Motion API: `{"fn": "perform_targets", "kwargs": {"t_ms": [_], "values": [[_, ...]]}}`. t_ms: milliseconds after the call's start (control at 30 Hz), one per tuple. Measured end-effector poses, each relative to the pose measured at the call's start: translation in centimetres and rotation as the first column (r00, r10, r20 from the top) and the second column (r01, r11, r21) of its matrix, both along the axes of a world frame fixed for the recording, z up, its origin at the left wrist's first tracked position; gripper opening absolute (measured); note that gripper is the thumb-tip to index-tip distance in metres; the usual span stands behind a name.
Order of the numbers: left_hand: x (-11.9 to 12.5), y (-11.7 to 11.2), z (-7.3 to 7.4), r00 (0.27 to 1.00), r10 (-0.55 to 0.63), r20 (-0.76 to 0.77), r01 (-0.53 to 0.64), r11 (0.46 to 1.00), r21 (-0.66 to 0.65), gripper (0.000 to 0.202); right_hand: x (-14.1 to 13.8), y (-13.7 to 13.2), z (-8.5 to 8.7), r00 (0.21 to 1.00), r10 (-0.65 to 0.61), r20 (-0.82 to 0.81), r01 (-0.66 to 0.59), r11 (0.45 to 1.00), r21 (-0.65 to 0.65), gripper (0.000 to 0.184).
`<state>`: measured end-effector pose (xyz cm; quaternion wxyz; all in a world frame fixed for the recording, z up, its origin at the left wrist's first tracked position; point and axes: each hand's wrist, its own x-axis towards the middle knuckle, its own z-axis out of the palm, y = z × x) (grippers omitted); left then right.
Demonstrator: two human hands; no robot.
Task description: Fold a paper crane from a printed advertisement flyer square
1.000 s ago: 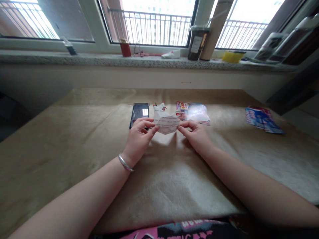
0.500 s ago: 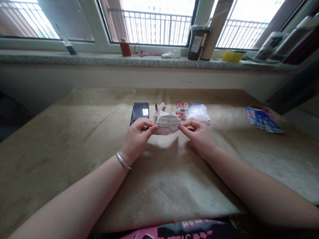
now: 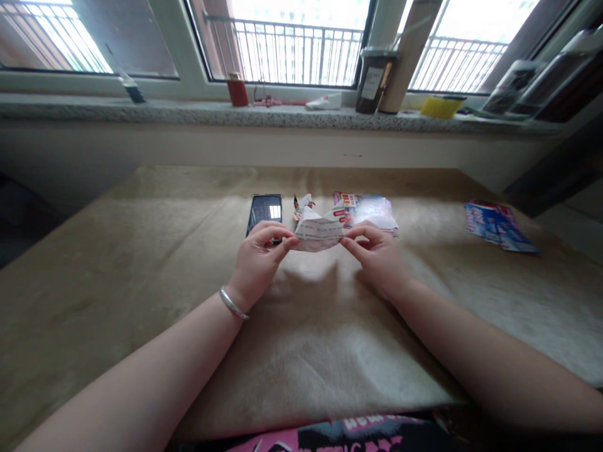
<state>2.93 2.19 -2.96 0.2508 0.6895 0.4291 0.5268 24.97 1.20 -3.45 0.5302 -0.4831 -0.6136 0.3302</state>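
A folded piece of white printed paper (image 3: 319, 233) is held just above the tan table (image 3: 141, 263) between both my hands. My left hand (image 3: 258, 262), with a silver bangle at the wrist, pinches the paper's left end. My right hand (image 3: 377, 254) pinches its right end. Both hands are closed on the paper. Behind my left hand lies a dark phone (image 3: 264, 211). A smaller folded paper scrap (image 3: 301, 204) sits just beyond the held piece.
A stack of colourful leaflets (image 3: 370, 211) lies behind my right hand, and another leaflet (image 3: 497, 226) lies at the far right. The windowsill (image 3: 188, 113) holds a red cup (image 3: 237, 91), a dark jar (image 3: 373, 81) and a yellow object (image 3: 438, 107).
Both hands have lifted the paper slightly and moved it a little away from me; the paper looks flatter and more stretched between the fingers.
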Motion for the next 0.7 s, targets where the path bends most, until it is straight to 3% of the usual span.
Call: {"fn": "perform_targets", "kwargs": {"t_ms": [167, 367, 500, 700], "values": [[0.2, -0.2, -0.1, 0.999, 0.049, 0.007, -0.049, 0.999, 0.003, 0.019, -0.3, -0.1, 0.0, 0.998, 0.009, -0.062, -0.014, 0.996, -0.085, 0.016], [0.5, -0.1, -0.2, 0.995, 0.039, 0.095, -0.029, 0.994, -0.102, 0.024, -0.8, -0.5, 0.3, 0.993, 0.032, -0.111, -0.047, 0.989, -0.137, 0.021], [0.6, -0.2, -0.3, 0.984, -0.011, 0.175, 0.047, 0.978, -0.202, 0.03, -1.1, -0.6, 0.2, 0.994, 0.043, -0.099, -0.06, 0.983, -0.174, 0.026], [0.6, -0.1, -0.9, 0.967, -0.11, 0.23, 0.158, 0.966, -0.203, 0.027, -0.8, 0.0, -0.3, 0.994, 0.019, -0.108, -0.04, 0.981, -0.191, 0.027]]}}
